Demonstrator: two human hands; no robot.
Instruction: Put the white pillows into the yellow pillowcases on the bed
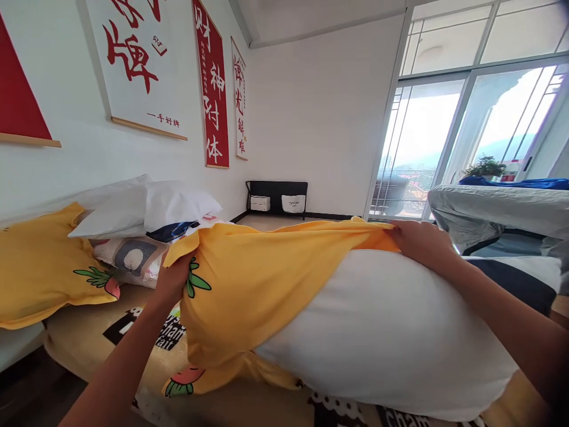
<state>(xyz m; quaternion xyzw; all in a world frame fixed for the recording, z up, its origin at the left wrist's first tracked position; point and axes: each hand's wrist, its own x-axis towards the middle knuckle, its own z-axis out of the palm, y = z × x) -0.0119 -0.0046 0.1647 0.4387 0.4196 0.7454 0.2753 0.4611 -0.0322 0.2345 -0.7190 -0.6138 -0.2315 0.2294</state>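
A yellow pillowcase (253, 279) with green leaf prints is partly over a white pillow (391, 332), whose right part is bare. My left hand (174, 277) grips the pillowcase near its left corner, fingers closed round the cloth. At the far side, my right hand (422, 240) is closed on the edge of the pillowcase opening and holds it stretched out. The cloth slants across the pillow from upper right to lower left. Below, a loose part of the case lies on the brown printed cover (84, 332).
Left lies a yellow pillow (35, 267), beside white pillows (178, 204) and a patterned cushion (133, 258). A black-and-white pillow (515, 279) is at right. Behind it stands a table under a grey cover (498, 204). A low black rack (278, 196) stands by the far wall.
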